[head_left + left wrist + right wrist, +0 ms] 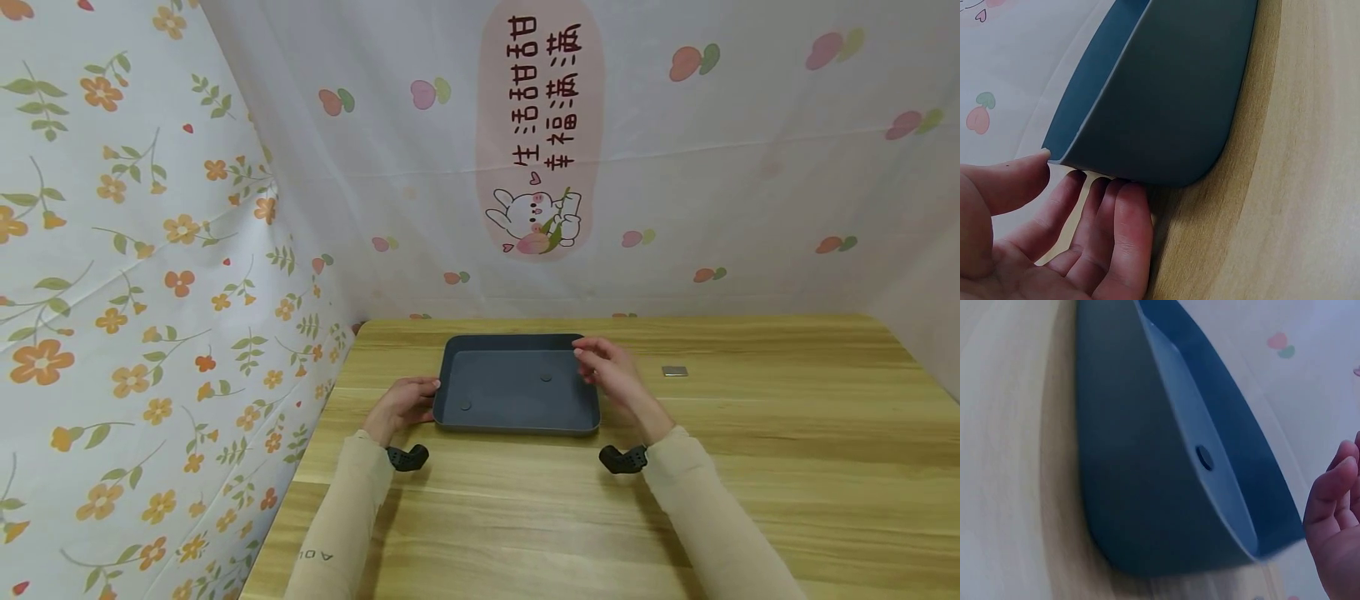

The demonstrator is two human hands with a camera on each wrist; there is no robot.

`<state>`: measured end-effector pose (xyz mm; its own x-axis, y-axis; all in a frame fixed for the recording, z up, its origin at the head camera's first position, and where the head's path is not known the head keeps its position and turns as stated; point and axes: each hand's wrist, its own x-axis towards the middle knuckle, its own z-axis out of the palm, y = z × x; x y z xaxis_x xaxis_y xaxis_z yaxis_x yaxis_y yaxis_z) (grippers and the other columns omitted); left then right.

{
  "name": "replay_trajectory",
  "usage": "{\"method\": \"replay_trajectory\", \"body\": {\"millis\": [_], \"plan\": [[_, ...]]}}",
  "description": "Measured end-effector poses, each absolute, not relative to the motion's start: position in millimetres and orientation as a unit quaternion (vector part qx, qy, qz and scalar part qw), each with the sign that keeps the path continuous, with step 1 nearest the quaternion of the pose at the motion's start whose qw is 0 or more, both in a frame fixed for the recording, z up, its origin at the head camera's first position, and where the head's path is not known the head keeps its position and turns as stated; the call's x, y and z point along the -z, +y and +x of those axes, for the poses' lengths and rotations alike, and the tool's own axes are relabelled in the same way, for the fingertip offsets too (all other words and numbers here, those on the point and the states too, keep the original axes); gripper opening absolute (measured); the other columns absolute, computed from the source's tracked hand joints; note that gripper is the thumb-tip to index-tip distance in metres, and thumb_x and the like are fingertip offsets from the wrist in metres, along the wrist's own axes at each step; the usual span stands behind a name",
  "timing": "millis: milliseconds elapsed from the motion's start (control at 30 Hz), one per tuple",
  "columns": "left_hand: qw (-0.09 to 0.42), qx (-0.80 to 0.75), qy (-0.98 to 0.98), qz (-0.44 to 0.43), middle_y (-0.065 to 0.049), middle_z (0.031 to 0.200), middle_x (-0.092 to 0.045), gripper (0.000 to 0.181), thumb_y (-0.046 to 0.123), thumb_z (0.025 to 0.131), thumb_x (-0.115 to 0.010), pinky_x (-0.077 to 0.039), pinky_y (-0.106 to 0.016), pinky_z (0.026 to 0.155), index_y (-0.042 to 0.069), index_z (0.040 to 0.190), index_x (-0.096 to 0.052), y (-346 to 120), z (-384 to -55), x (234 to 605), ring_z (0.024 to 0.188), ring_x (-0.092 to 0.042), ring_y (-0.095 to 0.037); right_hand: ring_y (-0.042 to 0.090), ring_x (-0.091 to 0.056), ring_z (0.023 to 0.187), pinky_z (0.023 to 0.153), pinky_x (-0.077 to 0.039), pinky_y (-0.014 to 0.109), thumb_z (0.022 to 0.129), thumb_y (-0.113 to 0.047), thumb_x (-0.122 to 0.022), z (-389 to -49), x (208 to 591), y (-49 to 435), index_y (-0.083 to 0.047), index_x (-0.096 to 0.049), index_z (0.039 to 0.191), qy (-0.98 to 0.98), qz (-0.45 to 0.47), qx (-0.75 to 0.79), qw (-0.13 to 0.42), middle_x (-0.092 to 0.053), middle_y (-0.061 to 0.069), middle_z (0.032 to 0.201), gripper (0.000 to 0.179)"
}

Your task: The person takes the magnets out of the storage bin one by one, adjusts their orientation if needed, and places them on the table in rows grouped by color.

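Observation:
A dark grey-blue rectangular tray point(510, 425) with raised walls lies on the wooden table. Two small round dark discs sit on its floor, one disc point(466, 405) near the left front and another disc point(546, 377) towards the right. My left hand point(401, 406) holds the tray's left side. In the left wrist view its thumb point(1019, 181) is at the rim and its fingers point(1132, 219) meet the outer wall. My right hand point(611, 371) is over the tray's right edge, fingers loosely bent and apparently holding nothing. In the right wrist view, that hand point(1338, 531) appears beside the tray's corner.
A small flat silvery rectangle point(674, 371) lies on the wooden table point(787, 442), right of the tray. A printed white curtain point(675, 183) hangs along the table's back edge. A floral curtain point(172, 317) hangs at the left. Both wrists carry black straps with camera mounts.

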<state>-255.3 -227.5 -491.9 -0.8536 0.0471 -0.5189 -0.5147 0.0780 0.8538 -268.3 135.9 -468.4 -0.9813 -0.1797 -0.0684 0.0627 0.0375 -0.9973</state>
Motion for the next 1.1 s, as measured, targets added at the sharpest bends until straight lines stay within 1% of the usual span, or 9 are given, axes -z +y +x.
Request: {"method": "replay_trajectory", "body": {"millis": [67, 167, 300, 433, 533, 600, 700, 900, 1100], "plan": [[0.214, -0.658, 0.703, -0.166, -0.003, 0.097, -0.064, 0.041, 0.017, 0.101, -0.050, -0.052, -0.029, 0.071, 0.001, 0.139, -0.048, -228, -255, 492, 0.083, -0.060, -0.013, 0.012, -0.057, 0.078, 0.069, -0.050, 0.027, 0.099, -0.019, -0.056, -268, 471, 130, 0.004, -0.049, 0.130, 0.719, -0.046, 0.688, 0.091, -0.057, -0.002, 0.095, 0.039], [0.215, -0.660, 0.700, -0.167, -0.003, 0.098, -0.064, 0.041, 0.017, 0.101, -0.050, -0.052, -0.029, 0.071, 0.001, 0.139, -0.048, -227, -255, 491, 0.084, -0.059, -0.013, 0.018, -0.059, 0.084, 0.072, -0.050, 0.029, 0.099, -0.017, -0.056, -268, 474, 122, 0.005, -0.049, 0.131, 0.731, -0.056, 0.673, 0.095, -0.057, 0.000, 0.098, 0.040], [0.214, -0.662, 0.698, -0.170, -0.004, 0.100, -0.064, 0.040, 0.017, 0.101, -0.049, -0.052, -0.029, 0.071, 0.002, 0.139, -0.049, -226, -255, 490, 0.085, -0.060, -0.013, 0.026, -0.058, 0.090, 0.073, -0.049, 0.031, 0.098, -0.013, -0.054, -269, 481, 114, 0.003, -0.052, 0.128, 0.751, -0.073, 0.650, 0.092, -0.057, 0.004, 0.099, 0.034], [0.215, -0.662, 0.698, -0.167, -0.004, 0.101, -0.063, 0.041, 0.017, 0.101, -0.050, -0.052, -0.029, 0.071, 0.002, 0.140, -0.048, -226, -255, 490, 0.085, -0.059, -0.013, 0.025, -0.058, 0.087, 0.070, -0.048, 0.030, 0.096, -0.009, -0.058, -269, 488, 108, 0.004, -0.056, 0.123, 0.801, -0.114, 0.584, 0.057, -0.058, 0.011, 0.102, 0.031], [0.217, -0.663, 0.697, -0.164, -0.004, 0.101, -0.063, 0.042, 0.017, 0.102, -0.049, -0.052, -0.029, 0.071, 0.001, 0.141, -0.046, -227, -255, 491, 0.085, -0.059, -0.013, 0.026, -0.059, 0.088, 0.073, -0.049, 0.034, 0.093, -0.008, -0.062, -268, 492, 102, 0.004, -0.058, 0.119, 0.842, -0.144, 0.519, 0.027, -0.058, 0.018, 0.107, 0.029], [0.215, -0.664, 0.696, -0.169, -0.003, 0.100, -0.063, 0.042, 0.017, 0.101, -0.050, -0.052, -0.029, 0.071, 0.002, 0.140, -0.047, -226, -256, 491, 0.085, -0.059, -0.013, 0.028, -0.059, 0.090, 0.077, -0.050, 0.038, 0.092, -0.007, -0.063, -267, 494, 99, 0.004, -0.059, 0.117, 0.861, -0.155, 0.484, 0.012, -0.058, 0.020, 0.109, 0.028], [0.215, -0.664, 0.695, -0.171, -0.003, 0.099, -0.063, 0.041, 0.016, 0.101, -0.050, -0.052, -0.030, 0.071, 0.001, 0.139, -0.048, -227, -256, 491, 0.084, -0.060, -0.013, 0.030, -0.058, 0.091, 0.082, -0.049, 0.044, 0.090, -0.006, -0.065, -267, 496, 95, 0.005, -0.061, 0.115, 0.877, -0.157, 0.455, -0.003, -0.058, 0.020, 0.109, 0.028], [0.212, -0.665, 0.695, -0.171, -0.004, 0.099, -0.063, 0.041, 0.015, 0.101, -0.050, -0.052, -0.030, 0.070, 0.000, 0.139, -0.048, -227, -256, 492, 0.084, -0.060, -0.013, 0.032, -0.056, 0.091, 0.082, -0.048, 0.047, 0.088, -0.007, -0.065, -270, 501, 90, 0.006, -0.062, 0.114, 0.898, -0.144, 0.415, -0.026, -0.057, 0.023, 0.108, 0.029], [0.207, -0.660, 0.700, -0.175, -0.003, 0.097, -0.063, 0.039, 0.015, 0.100, -0.052, -0.053, -0.030, 0.070, 0.001, 0.137, -0.051, -227, -255, 492, 0.083, -0.060, -0.014, 0.037, -0.051, 0.105, 0.092, -0.044, 0.050, 0.090, -0.010, -0.063, -271, 507, 83, 0.007, -0.061, 0.118, 0.915, -0.113, 0.387, -0.012, -0.051, 0.026, 0.117, 0.032]]}}
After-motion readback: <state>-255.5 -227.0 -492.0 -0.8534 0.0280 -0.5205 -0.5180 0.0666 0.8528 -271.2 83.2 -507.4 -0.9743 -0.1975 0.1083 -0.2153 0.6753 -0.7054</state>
